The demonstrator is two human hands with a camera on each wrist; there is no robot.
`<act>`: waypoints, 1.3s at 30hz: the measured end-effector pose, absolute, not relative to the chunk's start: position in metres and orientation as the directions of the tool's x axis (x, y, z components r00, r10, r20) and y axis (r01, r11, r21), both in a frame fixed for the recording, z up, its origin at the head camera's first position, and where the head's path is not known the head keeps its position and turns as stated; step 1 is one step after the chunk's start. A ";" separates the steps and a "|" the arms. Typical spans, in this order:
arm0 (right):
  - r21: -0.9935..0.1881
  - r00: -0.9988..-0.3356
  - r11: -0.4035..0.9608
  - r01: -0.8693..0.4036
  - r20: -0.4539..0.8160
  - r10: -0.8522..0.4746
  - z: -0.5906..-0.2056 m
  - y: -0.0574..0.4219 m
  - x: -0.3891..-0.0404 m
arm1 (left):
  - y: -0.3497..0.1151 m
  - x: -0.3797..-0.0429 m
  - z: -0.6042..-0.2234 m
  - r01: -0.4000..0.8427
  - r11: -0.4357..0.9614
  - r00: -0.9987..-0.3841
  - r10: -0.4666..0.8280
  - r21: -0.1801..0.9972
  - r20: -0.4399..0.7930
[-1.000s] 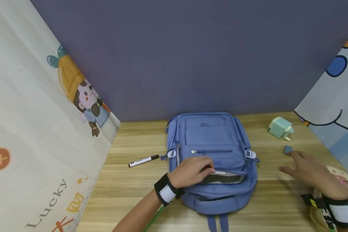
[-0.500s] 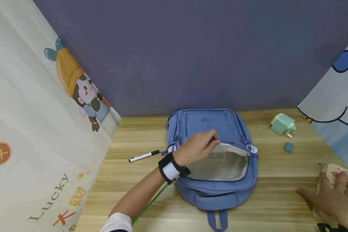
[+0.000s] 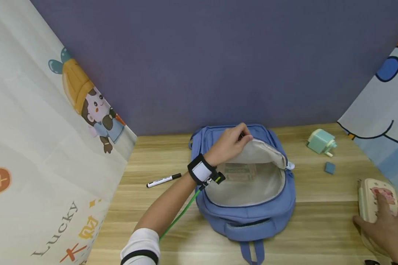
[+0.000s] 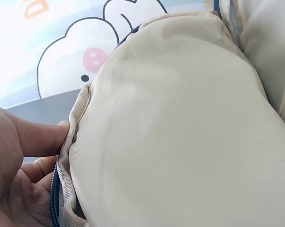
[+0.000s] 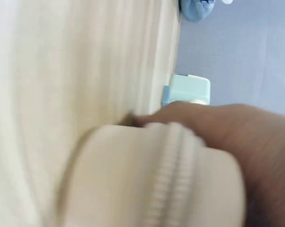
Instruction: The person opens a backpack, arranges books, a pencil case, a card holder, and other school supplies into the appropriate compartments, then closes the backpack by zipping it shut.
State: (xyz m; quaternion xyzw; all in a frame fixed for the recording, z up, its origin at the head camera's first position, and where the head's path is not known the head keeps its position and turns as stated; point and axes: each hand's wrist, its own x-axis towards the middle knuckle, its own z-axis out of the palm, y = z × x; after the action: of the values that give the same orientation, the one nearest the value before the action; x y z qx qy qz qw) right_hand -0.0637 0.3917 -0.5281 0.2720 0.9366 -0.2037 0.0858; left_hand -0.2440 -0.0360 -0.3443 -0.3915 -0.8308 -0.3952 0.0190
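Note:
A blue backpack (image 3: 248, 228) lies on the table with its front compartment unzipped, showing a pale lining. My left hand (image 3: 230, 145) pinches the zippered edge of the raised backpack flap (image 3: 263, 151). In the left wrist view, thumb and fingers hold that flap (image 4: 166, 118) by its rim. At the far right, my right hand (image 3: 386, 228) spans a cream pencil case (image 3: 371, 200) with a pink picture, thumb along its left side and a finger across its top. The right wrist view shows the zipper side of the pencil case (image 5: 152, 184) close up, blurred.
A black-capped white marker (image 3: 163, 180) lies left of the backpack. To its right are a mint pencil sharpener (image 3: 320, 141) with a crank and a small blue block (image 3: 330, 168). A dark panel (image 3: 219, 66) stands behind the wooden table (image 3: 318, 224).
My left hand has lifted the flap up and back, exposing the compartment's inside. My right hand has moved from near the blue block onto the pencil case, which has shifted slightly.

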 end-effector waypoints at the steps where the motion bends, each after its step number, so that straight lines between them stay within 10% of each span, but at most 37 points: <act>1: -0.327 -0.842 0.778 0.536 -0.273 0.465 -0.528 0.392 -0.066 | -0.036 -0.245 -0.343 0.657 0.385 -0.700 0.629 0.648 0.337; 10: -0.497 -0.985 0.862 0.100 0.070 0.155 -0.471 0.346 -0.063 | -0.040 -0.246 -0.347 0.611 0.409 -0.735 0.610 0.678 0.296; 19: -0.476 -0.903 0.768 -0.429 0.236 -0.359 -0.414 0.232 -0.057 | -0.036 -0.245 -0.340 0.622 0.415 -0.720 0.637 0.663 0.276; 27: -0.458 -0.845 0.735 -0.500 0.073 -0.530 -0.418 0.182 -0.123 | -0.033 -0.236 -0.343 0.702 0.399 -0.663 0.669 0.589 0.336; 39: -0.415 -0.837 0.730 -0.543 0.194 -0.512 -0.438 0.159 -0.184 | -0.035 -0.210 -0.342 0.750 0.379 -0.613 0.707 0.541 0.354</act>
State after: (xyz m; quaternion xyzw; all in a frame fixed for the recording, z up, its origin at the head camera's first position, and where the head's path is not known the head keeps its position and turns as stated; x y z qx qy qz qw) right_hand -0.1843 0.1591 -0.4377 -0.2838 0.9296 -0.2331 -0.0331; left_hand -0.2102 -0.0351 -0.3423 -0.4389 -0.8299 -0.3430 0.0318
